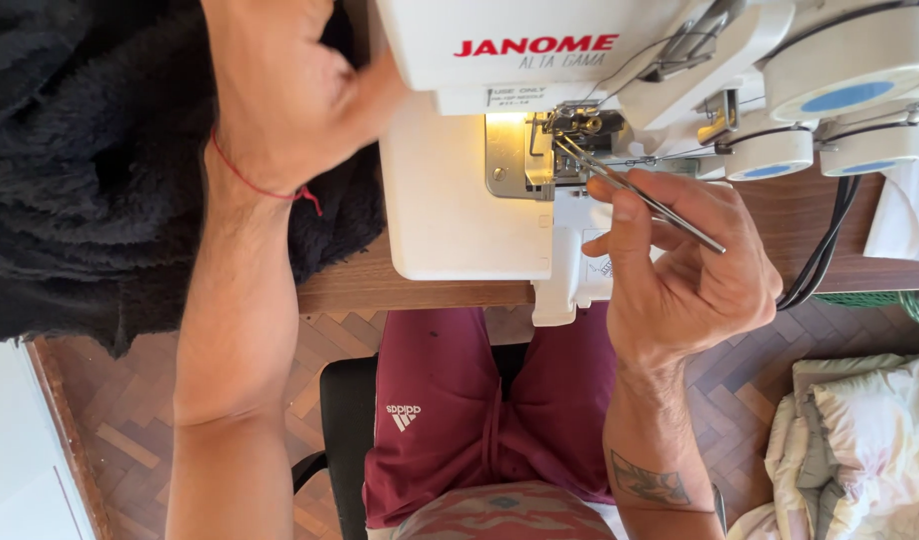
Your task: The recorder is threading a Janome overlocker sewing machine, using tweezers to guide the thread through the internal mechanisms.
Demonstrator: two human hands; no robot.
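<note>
Nearest the camera, the person sits in maroon shorts (480,420) on a dark chair, just below the front edge of the white overlock sewing machine (460,210), which stands on a wooden table (420,285). The right hand (680,260) hovers at the machine's front right, its thumb and forefinger pinched together on a pair of slim metal tweezers (640,195); the other fingers curl loosely beneath. The tweezers slant up and left, tips reaching into the lit needle area (575,135) beneath the machine's head, where fine thread runs. Doing this well seems to call for a light, steady pinch, with the heel of the hand braced against the machine so that the tips do not wander. Left of the machine, the left hand (290,90) rests against its side, fingers curled together, whether on anything I cannot tell, over dark fleecy fabric (90,170). Beyond the needle area, to the right, sit 3 round tension dials (840,100).
</note>
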